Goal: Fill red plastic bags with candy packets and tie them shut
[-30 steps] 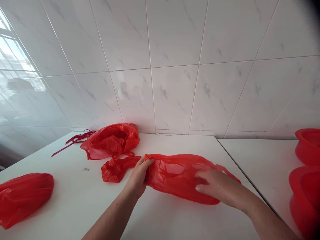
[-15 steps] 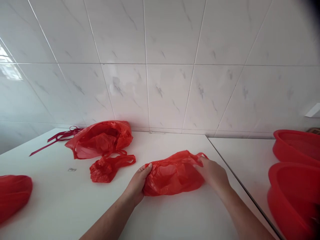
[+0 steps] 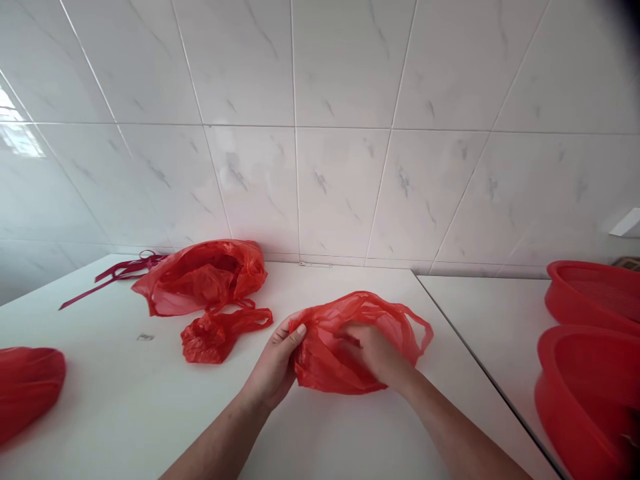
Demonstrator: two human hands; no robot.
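Note:
A thin red plastic bag (image 3: pixel 320 363) lies on the white table in front of me, its mouth spread wide and a loop handle sticking out at the right. My left hand (image 3: pixel 280 353) pinches the bag's left edge, thumb on top. My right hand (image 3: pixel 367 347) reaches into the open mouth; its fingers are bent and partly hidden by the film, so whether they grip anything cannot be made out. Left of my left hand lies a small crumpled red plastic bag (image 3: pixel 210 340). Behind it rests a larger red plastic bag (image 3: pixel 200 280) with more red film inside.
Dark pink ribbons (image 3: pixel 120 270) lie at the back left. A red bundle (image 3: pixel 30 393) is cut off at the left edge. Two red plastic basins, one nearer (image 3: pixel 555 407) and one farther (image 3: pixel 560 300), stand right of the table seam. A tiled wall (image 3: pixel 340 193) rises behind.
My right hand has let go of the bag's right handle and moved left into the bag. The mouth has opened wider. My left hand keeps its hold.

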